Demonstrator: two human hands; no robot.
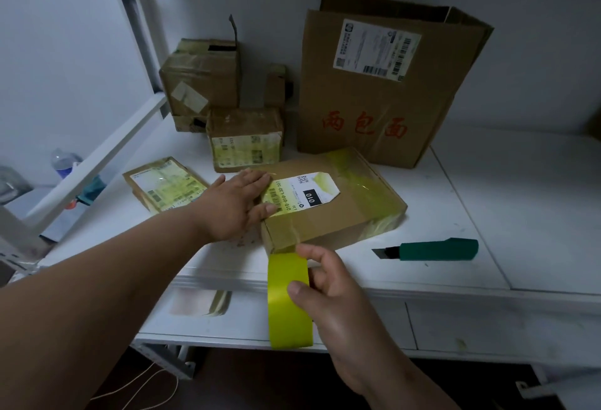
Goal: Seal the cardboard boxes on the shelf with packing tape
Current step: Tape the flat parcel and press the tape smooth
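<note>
Your left hand (239, 204) lay flat, fingers straight, on the flat box (328, 201) near the shelf (455, 201) front edge. Your right hand (328, 282) gripped the yellow tape roll (287, 299) just below it. The strip needed steady tension and firm smoothing along the seam.

Left hand (239, 206) lies flat on the flat box (328, 204) — right hand (328, 282) grips the yellow tape roll (287, 299).
</note>
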